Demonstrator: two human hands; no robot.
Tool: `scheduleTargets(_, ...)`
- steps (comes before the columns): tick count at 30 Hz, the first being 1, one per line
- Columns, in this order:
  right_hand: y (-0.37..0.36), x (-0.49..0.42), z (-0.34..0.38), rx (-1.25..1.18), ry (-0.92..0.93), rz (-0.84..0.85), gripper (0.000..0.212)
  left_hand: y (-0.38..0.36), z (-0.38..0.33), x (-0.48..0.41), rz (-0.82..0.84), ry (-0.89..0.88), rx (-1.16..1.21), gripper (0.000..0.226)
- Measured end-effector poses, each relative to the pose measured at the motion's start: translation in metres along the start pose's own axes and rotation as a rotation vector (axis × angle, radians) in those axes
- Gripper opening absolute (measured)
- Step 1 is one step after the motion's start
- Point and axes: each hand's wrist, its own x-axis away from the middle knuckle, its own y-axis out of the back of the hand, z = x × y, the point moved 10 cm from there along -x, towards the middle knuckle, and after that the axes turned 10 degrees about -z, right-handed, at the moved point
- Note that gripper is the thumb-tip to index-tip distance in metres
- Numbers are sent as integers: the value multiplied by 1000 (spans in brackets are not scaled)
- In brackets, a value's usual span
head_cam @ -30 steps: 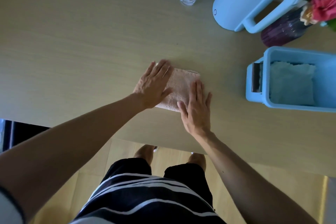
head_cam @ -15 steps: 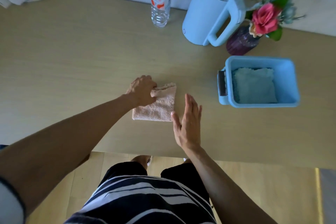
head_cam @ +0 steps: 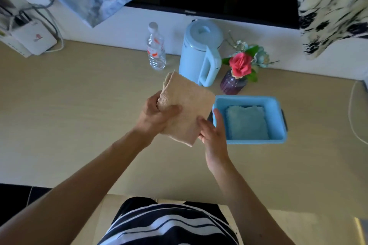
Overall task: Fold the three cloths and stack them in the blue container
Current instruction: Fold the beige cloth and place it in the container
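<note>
A folded pink cloth (head_cam: pixel 191 103) is held up above the wooden table, just left of the blue container (head_cam: pixel 247 141). My left hand (head_cam: pixel 157 115) grips its left edge, thumb on top. My right hand (head_cam: pixel 213 135) holds the cloth's near right corner, fingers partly under it, thumb close to the container's left wall. Inside the container lies a folded blue cloth (head_cam: pixel 247 123), flat on the bottom. No third cloth shows in this view.
Along the back edge of the table (head_cam: pixel 79 125) stand a clear water bottle (head_cam: pixel 156 49), a light blue kettle (head_cam: pixel 201 53) and a purple vase with a pink flower (head_cam: pixel 237 73). A white box with cables (head_cam: pixel 33 42) sits at the far left.
The pink cloth lay flat on the table under my hands; now both hands have lifted it and carried it right, up to the container's left side. The camera has tilted up.
</note>
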Motion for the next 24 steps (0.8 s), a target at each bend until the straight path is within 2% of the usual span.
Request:
scheduleTargets(3,37,-13,40,-61,15,-9,64,-37,-14,5,-55,-41,7,34)
scheduleTargets(6,79,-25,80,30,117,-39,60,-68,-18,2,-126,-119,-128,21)
scheduleTargets(8,105,-36,104,128,220,-34,63,-91,-18,-2,-144,-147,-194,38)
scheduleTargets(11,137,-53,131,351,381,26,73,-136,-18,-5,-67,-229,-340,64)
scheduleTargets(15,158,-82,140,648,426,145,53,-184,1,-18,49,-325,-604,53)
scheduleTargets(19,176,-119,125,1068,453,110,46,-215,43,-32,135,-270,-766,52)
scheduleTargets(24,172,-144,102,1306,469,137,39,-230,93,-44,196,-134,-853,70)
